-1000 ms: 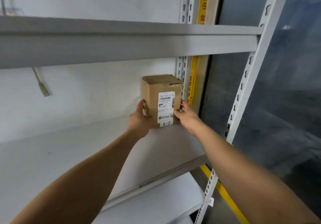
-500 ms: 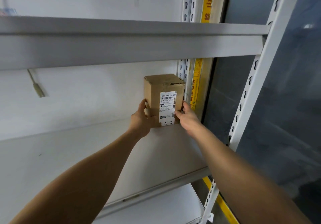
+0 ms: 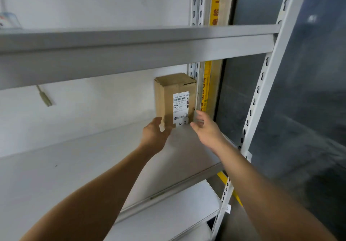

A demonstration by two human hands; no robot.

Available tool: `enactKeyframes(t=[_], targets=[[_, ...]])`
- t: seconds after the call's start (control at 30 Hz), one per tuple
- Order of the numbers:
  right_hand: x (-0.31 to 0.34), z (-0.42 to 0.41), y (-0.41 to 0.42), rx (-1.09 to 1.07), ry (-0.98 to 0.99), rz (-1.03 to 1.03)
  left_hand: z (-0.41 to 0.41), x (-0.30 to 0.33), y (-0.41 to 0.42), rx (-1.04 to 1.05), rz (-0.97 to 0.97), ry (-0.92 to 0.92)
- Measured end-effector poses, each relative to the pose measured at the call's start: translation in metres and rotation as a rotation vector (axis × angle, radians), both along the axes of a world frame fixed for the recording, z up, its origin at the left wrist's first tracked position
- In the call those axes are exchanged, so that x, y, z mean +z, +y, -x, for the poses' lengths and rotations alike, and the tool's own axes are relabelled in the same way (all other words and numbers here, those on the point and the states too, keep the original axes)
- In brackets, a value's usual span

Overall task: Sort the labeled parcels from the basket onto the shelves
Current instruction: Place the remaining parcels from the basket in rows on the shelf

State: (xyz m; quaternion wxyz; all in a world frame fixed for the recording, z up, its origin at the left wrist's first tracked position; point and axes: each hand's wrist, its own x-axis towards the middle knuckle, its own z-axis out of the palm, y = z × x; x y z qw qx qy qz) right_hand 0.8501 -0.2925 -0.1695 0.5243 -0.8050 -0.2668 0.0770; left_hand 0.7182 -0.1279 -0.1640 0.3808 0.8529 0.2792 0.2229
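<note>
The cardboard parcel (image 3: 175,98) stands upright on my grey metal shelf (image 3: 104,164), long axis vertical, its white shipping label (image 3: 181,108) marked A-2 facing me. It sits at the back right corner, beside the slotted rear upright (image 3: 195,83). My left hand (image 3: 154,135) is released, fingers relaxed just below its lower left corner. My right hand (image 3: 205,128) is likewise loose, fingers spread just by the lower right edge, gripping nothing.

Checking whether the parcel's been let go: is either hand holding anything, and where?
Nothing held. Left hand and right hand are open just before the box.
</note>
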Motion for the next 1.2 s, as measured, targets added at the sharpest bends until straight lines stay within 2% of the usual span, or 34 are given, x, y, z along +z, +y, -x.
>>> enactKeyframes(t=[0.17, 0.33, 0.47, 0.6, 0.7, 0.93, 1.03, 1.2], targets=[[-0.004, 0.053, -0.027, -0.045, -0.117, 0.042, 0.031, 0.007, -0.014, -0.125, -0.056, -0.013], [-0.019, 0.132, -0.057, -0.206, -0.214, 0.078, 0.073, 0.002, -0.036, -0.355, -0.128, -0.039], [-0.031, 0.203, -0.084, -0.325, -0.171, 0.082, 0.115, -0.010, -0.058, -0.521, -0.157, -0.066], [-0.053, 0.286, -0.122, -0.500, -0.138, 0.249, 0.164, -0.036, -0.092, -0.717, -0.199, -0.040], [-0.072, 0.343, -0.158, -0.614, -0.065, 0.320, 0.195, -0.059, -0.127, -0.835, -0.159, 0.010], [-0.119, 0.459, -0.255, -0.832, 0.122, 0.377, 0.257, -0.108, -0.229, -1.086, -0.111, 0.117], [-0.138, 0.501, -0.299, -0.923, 0.219, 0.342, 0.277, -0.129, -0.278, -1.170, -0.073, 0.170], [-0.154, 0.554, -0.387, -1.055, 0.272, 0.355, 0.304, -0.161, -0.382, -1.264, -0.024, 0.304]])
